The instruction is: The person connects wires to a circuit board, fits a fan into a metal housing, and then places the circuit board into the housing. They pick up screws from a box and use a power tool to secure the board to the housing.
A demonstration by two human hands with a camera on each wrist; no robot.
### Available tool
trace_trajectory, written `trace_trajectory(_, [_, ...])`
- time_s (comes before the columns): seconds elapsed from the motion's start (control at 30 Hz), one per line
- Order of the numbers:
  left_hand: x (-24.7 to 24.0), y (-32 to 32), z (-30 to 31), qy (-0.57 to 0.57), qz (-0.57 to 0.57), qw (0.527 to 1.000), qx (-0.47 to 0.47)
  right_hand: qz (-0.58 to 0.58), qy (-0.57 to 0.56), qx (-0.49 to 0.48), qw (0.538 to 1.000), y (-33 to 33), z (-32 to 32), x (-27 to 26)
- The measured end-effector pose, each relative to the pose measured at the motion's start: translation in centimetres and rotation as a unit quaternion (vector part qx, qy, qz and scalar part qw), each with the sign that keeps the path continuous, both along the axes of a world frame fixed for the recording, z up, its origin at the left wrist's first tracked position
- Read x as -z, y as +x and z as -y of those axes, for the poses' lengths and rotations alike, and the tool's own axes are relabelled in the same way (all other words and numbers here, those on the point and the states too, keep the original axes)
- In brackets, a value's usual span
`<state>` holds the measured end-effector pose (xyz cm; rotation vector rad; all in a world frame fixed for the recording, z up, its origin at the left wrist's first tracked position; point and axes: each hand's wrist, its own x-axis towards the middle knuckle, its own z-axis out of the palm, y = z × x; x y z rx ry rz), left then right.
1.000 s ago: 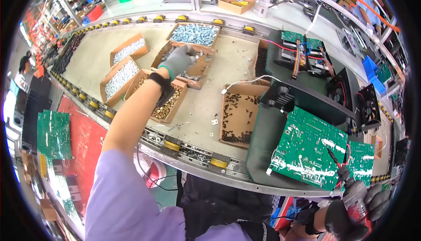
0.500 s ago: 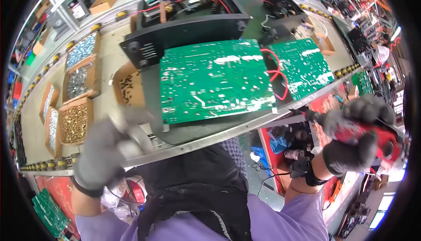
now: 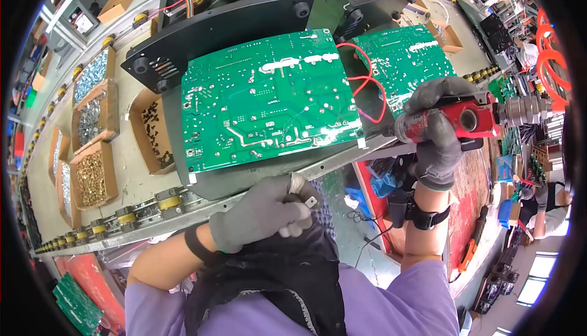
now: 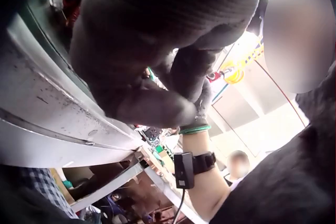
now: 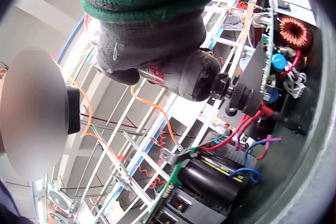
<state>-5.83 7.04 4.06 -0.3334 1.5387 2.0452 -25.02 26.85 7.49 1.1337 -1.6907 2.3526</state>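
Observation:
In the head view my gloved left hand (image 3: 257, 214) is in front of the bench edge. Its thumb and fingers pinch a small flat metal tab with a hole (image 3: 310, 202). The gloved right hand (image 3: 439, 152) grips a red power screwdriver (image 3: 471, 119), its nose toward the bench edge. Left of that nose lies a large green circuit board (image 3: 269, 103), solder side up. A smaller green board (image 3: 406, 61) sits behind to the right, with red wires (image 3: 372, 85) between them. In the right wrist view the screwdriver's dark chuck (image 5: 245, 98) is close to the boards' wiring.
Cardboard boxes of brass screws (image 3: 92, 180), silver metal parts (image 3: 93, 119) and black screws (image 3: 153, 129) stand on the left. A black metal panel (image 3: 226, 36) rises behind the large board. Rollers (image 3: 168, 201) line the bench's front edge. Another person (image 3: 544, 207) is at far right.
The left hand has come from the box of silver parts to the bench front with a metal tab. The right hand has raised the screwdriver toward the boards. The head view has swung right.

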Motion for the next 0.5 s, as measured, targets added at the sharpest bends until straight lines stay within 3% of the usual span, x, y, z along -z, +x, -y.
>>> trace_trajectory(0.03, [0.4,-0.2,-0.2,0.047,-0.015,0.998,-0.025,0.004,-0.003,-0.005,1.0,0.0,0.0,0.0])
trace_trajectory(0.17, [0.1,-0.9,-0.6,0.037,0.027,0.998,-0.04,0.024,-0.007,-0.042,0.999,0.8,0.2,-0.3])
trace_trajectory(0.3, [1.0,-1.1,-1.5,0.043,-0.04,0.997,-0.041,0.052,-0.019,-0.051,0.997,1.2,0.4,-0.4])
trace_trajectory(0.5, [1.1,-0.3,-2.5,0.068,-0.033,0.991,-0.113,-0.018,-0.015,-0.1,0.995,3.2,2.0,-0.5])
